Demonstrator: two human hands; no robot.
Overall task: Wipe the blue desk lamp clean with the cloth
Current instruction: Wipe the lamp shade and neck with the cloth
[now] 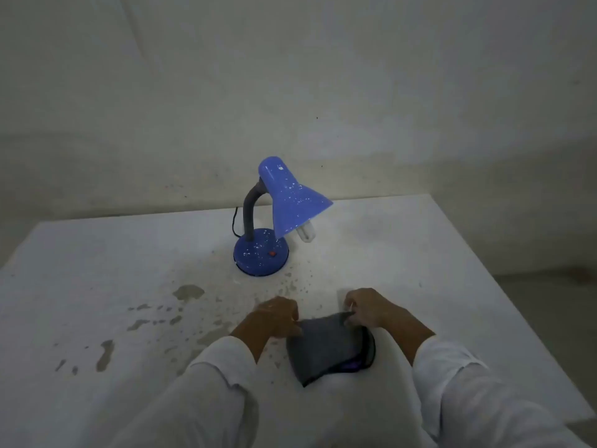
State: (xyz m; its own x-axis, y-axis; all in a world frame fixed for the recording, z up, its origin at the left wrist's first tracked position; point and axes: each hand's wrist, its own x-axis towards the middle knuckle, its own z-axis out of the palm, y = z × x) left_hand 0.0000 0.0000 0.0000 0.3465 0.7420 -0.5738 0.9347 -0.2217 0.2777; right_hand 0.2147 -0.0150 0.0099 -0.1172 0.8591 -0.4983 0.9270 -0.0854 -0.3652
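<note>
A blue desk lamp (284, 208) stands upright on the white table (452, 270), towards its far middle. White specks dot its cone shade and round base, which carries a red switch. A grey bent neck joins base and shade, and a white bulb pokes out under the shade. A dark grey cloth (329, 347) lies on the table close to me. My left hand (277, 316) pinches the cloth's upper left edge. My right hand (371, 307) pinches its upper right corner. Both hands sit well in front of the lamp, apart from it.
Wet grey splashes (189, 292) spread over the tabletop left of and in front of the lamp base. A black cord (235, 223) runs behind the base. A pale wall rises just behind the table. The table's right edge drops off to a dim floor.
</note>
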